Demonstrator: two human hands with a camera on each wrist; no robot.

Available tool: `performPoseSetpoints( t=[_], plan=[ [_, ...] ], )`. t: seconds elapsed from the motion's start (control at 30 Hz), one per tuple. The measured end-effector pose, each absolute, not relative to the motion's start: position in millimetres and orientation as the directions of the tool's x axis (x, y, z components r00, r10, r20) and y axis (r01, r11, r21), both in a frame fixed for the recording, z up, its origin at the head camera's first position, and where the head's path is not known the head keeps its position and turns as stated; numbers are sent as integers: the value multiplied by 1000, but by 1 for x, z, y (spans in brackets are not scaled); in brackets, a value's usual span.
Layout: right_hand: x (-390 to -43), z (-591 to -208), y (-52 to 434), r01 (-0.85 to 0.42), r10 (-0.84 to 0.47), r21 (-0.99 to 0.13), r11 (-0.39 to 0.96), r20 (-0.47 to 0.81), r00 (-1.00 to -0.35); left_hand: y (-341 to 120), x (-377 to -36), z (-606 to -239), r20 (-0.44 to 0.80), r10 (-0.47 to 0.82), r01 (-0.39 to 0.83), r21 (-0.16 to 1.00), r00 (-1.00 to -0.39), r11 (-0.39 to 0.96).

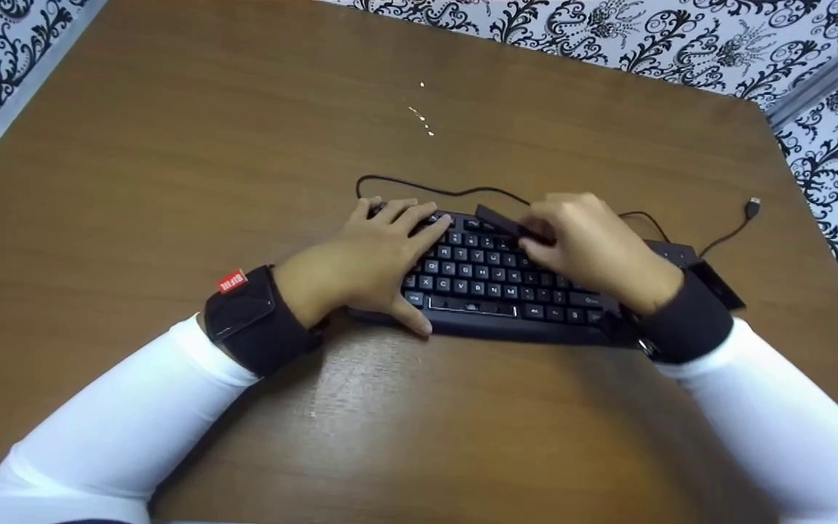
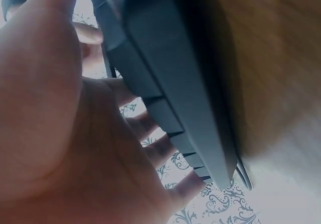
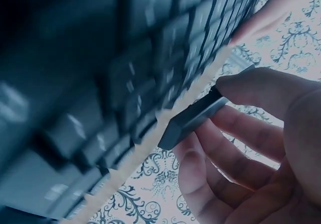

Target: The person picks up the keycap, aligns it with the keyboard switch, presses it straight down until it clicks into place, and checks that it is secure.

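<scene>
A black keyboard (image 1: 477, 291) lies on the wooden table in the head view. My left hand (image 1: 368, 255) rests across its left end, fingers spread over the keys and thumb at the front edge. From the left wrist view, the fingers (image 2: 150, 151) reach over the side of the keyboard (image 2: 175, 78). Over the upper keys, my right hand (image 1: 579, 240) holds a small black bar-shaped object (image 1: 497, 220). In the right wrist view, thumb and fingers pinch this bar (image 3: 195, 121) close beside the rows of keys (image 3: 165, 73); its exact kind I cannot tell.
Behind the keyboard runs a black cable (image 1: 448, 191), its USB plug (image 1: 752, 209) lying at the right. Small bright specks (image 1: 423, 120) show on the table (image 1: 208, 145) farther back. Black-and-white patterned wallpaper (image 1: 608, 36) borders the table at the back and sides.
</scene>
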State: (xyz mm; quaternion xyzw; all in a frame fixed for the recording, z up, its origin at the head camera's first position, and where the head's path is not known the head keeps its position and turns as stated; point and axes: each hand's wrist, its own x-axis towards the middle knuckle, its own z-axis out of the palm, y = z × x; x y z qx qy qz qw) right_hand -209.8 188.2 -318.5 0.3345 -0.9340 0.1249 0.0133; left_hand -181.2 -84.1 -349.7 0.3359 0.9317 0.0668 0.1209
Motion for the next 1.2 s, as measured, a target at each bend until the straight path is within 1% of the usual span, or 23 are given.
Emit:
performPoseSetpoints(
  t=[0.3,0.63,0.8,1.03,1.2],
  plan=[
    [-179,-327,196,-659,-648,-207,723,127,-751,-86,-181,-351,-162,647,618,199,-745,761],
    [-150,-333,182,-745,-730,-156,649,150,-667,-86,-182,-352,-159,645,618,189,-747,763],
    [-144,-340,176,-779,-759,-119,616,175,-627,-84,-182,-352,-181,638,608,196,-749,769],
    [-141,-346,171,-802,-779,-87,591,196,-595,-83,-182,-352,-189,639,609,197,-746,768],
    [-142,-350,169,-817,-787,-66,573,236,-571,-83,-182,-352,-180,642,612,196,-745,766]
  ],
)
